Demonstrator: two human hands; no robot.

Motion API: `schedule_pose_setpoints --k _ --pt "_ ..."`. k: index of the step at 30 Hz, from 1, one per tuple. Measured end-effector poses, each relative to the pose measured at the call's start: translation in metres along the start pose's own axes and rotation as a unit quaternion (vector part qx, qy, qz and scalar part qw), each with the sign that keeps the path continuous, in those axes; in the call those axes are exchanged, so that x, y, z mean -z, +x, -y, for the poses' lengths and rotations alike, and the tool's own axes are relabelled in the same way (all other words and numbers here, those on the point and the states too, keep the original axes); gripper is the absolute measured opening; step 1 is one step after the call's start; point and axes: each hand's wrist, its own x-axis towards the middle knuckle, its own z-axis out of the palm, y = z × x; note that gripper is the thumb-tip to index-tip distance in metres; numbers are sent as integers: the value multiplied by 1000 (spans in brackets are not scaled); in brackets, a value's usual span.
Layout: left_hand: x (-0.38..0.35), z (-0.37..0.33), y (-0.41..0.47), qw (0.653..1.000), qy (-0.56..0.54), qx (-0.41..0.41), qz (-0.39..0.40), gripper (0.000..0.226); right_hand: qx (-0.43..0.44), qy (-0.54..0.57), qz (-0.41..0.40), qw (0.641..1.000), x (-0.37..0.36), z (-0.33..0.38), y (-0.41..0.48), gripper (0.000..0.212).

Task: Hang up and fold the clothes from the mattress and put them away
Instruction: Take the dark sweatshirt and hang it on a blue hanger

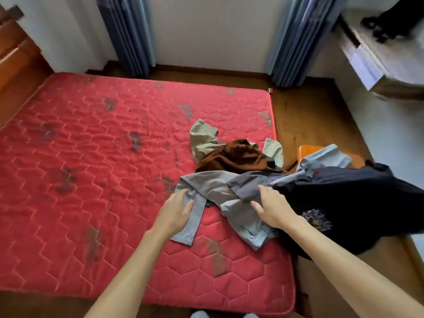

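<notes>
A red quilted mattress [91, 168] lies on the floor. On its right side sits a heap of clothes: a grey-blue garment [213, 187] spread in front, a brown garment [236, 157] behind it, a pale green shirt [202, 138] beneath the brown one, and a dark navy garment [339, 198] with a printed motif hanging off the mattress's right edge. My left hand [176, 212] rests with fingers spread on the grey-blue garment's left flap. My right hand [270, 210] lies on the same garment's bunched middle, fingers extended, next to the navy garment.
Blue curtains [130, 35] hang at the back wall on both sides. A wooden headboard [18, 56] stands at the far left. An orange object [307, 150] peeks out right of the mattress under a light blue cloth [325, 157]. A ledge [378, 56] juts out at upper right. Wooden floor surrounds the mattress.
</notes>
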Motion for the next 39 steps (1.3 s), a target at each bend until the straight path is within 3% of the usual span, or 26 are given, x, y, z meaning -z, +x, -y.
schedule_pose_setpoints --k 8,12,20,26,33,39 --pt "-57 -85 40 989 20 -107 101 47 -111 -42 -28 993 11 -100 -31 58" --pt "-77 -115 49 984 47 -121 124 48 -117 -127 -27 985 25 -155 -37 51" --pt "-102 -146 59 985 77 -111 104 49 -99 -263 22 959 54 -237 5 73" --pt "-109 -165 52 989 76 -100 77 46 -88 -305 61 946 68 -272 29 25" --pt "-119 -204 65 992 75 -74 74 54 -44 -234 26 971 86 -271 39 13" --pt "-136 -264 74 984 72 -142 77 52 -55 -79 -97 991 119 -257 26 19"
